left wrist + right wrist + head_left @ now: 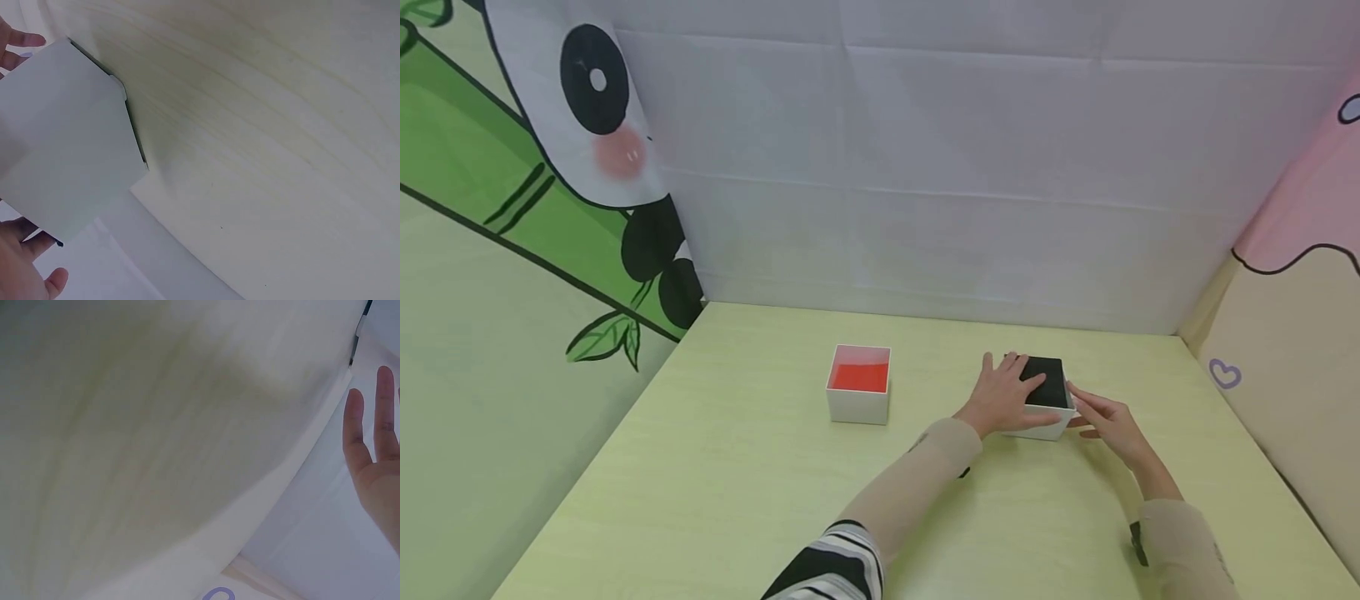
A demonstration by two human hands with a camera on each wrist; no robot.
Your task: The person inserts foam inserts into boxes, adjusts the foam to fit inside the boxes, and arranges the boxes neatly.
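A white box with a flat black top (1048, 385) sits at the right of the table, between both hands. My left hand (1003, 396) rests over its left side with fingers spread, several across the black surface and the thumb along the front wall. My right hand (1108, 425) is at the right side, its straight fingertips right at the wall. In the left wrist view, the white box wall (69, 137) fills the left, and the left hand (22, 265) reaches over its edge. The right wrist view shows the right hand (378, 462) with fingers extended.
A second white box (859, 407), open at the top with red inside, stands left of the hands on the pale yellow table (722, 467). A light cloth wall (925, 183) rises behind the table, with printed side panels left and right.
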